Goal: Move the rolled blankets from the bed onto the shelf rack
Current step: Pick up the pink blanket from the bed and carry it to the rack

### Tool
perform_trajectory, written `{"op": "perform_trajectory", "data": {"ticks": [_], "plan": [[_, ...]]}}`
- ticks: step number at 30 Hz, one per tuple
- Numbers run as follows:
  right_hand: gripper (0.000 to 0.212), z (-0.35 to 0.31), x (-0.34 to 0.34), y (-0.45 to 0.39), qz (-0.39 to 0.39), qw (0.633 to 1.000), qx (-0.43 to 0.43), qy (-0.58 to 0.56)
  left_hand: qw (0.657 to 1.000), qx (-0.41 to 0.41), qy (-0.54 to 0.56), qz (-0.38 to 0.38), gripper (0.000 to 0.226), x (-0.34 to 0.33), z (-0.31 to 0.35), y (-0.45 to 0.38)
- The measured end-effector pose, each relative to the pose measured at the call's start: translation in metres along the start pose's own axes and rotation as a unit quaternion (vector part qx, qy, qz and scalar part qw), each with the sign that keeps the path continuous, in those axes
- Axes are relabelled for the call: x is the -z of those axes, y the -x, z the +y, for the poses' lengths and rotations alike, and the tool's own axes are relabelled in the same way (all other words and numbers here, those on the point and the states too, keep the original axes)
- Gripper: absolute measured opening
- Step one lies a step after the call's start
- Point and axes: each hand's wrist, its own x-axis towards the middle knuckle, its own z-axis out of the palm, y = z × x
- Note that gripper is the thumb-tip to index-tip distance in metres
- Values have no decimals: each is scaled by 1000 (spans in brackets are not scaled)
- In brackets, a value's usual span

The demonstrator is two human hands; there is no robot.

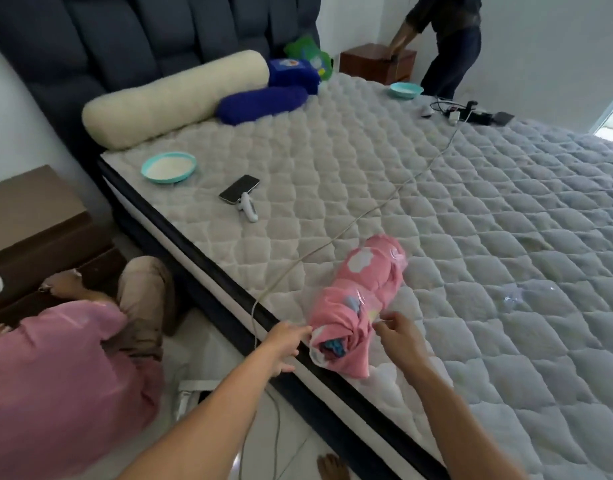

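Pink rolled blanket [358, 303] lies on the mattress [471, 237] edge between both hands. Left hand [286, 344] touches its near end, fingers loosely spread; right hand [398, 332] pinches its clear wrap. Pickup is starting; lifting next needs a firmer two-handed grasp.

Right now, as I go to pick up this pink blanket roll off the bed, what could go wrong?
The pink blanket roll lies at the mattress edge; a loose grip could tip it to the floor. Its near end looks loosely tucked, and your left hand and right hand sit only there, so it may unroll. A white cable runs just beside it and could snag.
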Motion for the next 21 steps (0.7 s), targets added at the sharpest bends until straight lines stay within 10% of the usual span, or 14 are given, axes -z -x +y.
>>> {"op": "perform_trajectory", "data": {"ticks": [7,13,21], "plan": [[66,-33,-24,-132,-48,992,-57,105,992,95,76,32,45,-18,34,-95],[132,-31,-36,-179,-96,979,-152,96,979,180,92,4,47,-41,44,-124],[127,-27,-30,-188,-105,973,-157,135,977,193,85,-23,46,-58,43,-117]]}}
